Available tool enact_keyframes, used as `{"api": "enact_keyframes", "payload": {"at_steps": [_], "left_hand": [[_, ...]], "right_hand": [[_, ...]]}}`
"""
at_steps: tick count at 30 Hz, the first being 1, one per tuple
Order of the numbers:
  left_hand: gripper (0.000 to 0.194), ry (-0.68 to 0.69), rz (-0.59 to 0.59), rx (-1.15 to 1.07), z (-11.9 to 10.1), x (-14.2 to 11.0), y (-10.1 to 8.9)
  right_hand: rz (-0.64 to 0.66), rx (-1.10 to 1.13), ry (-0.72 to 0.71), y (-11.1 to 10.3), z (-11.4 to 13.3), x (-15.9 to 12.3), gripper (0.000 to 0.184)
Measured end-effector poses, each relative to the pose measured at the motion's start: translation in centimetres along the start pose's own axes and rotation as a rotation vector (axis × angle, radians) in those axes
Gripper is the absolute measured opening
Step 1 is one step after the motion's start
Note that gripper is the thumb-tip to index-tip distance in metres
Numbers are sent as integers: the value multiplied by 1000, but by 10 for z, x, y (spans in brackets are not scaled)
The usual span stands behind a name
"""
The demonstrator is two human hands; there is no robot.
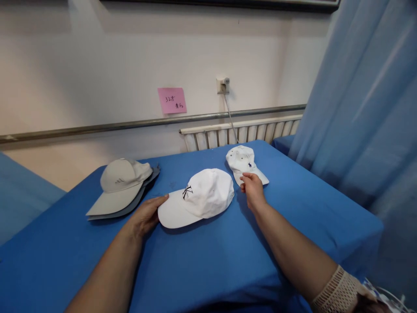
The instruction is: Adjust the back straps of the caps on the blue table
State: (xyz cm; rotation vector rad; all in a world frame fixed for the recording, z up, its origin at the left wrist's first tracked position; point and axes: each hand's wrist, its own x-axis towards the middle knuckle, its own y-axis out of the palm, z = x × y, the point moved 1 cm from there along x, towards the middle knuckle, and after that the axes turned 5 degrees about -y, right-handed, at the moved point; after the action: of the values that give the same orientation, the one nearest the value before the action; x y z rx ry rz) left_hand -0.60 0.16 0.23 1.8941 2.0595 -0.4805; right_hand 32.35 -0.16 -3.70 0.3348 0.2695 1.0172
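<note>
A white baseball cap (211, 193) with a black monogram lies in the middle, its brim pointing left. My left hand (148, 213) is at the tip of that brim, thumb on top and the other fingers underneath or hidden. Farther back on the right is a smaller white cap (241, 158) with a small dark horse-rider logo. The fingers of my right hand (253, 189) are closed at the front edge of its brim, pinching it. On the left, a light grey cap (119, 178) with a stripe logo rests on top of a darker grey cap (130, 206).
All the caps are on a blue cloth-covered table (202, 265). Behind it are a radiator (241, 134), a metal rail (130, 124), a pink note (172, 100) and a wall socket (223, 86) with a hanging cord. A blue curtain (365, 108) hangs along the right side.
</note>
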Motion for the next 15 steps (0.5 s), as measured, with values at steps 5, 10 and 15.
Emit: {"api": "enact_keyframes", "payload": {"at_steps": [5,10,15], "left_hand": [[18,31,52,-192,-8,-6,5],[20,139,71,-507,-12,-16,20],[20,231,148,-631,-7,-24,63]], "right_hand": [[38,4,-94,-3,5,-2,20],[298,-56,-38,11,-2,-22,25],[497,-35,4,35,-18,-50,41]]}}
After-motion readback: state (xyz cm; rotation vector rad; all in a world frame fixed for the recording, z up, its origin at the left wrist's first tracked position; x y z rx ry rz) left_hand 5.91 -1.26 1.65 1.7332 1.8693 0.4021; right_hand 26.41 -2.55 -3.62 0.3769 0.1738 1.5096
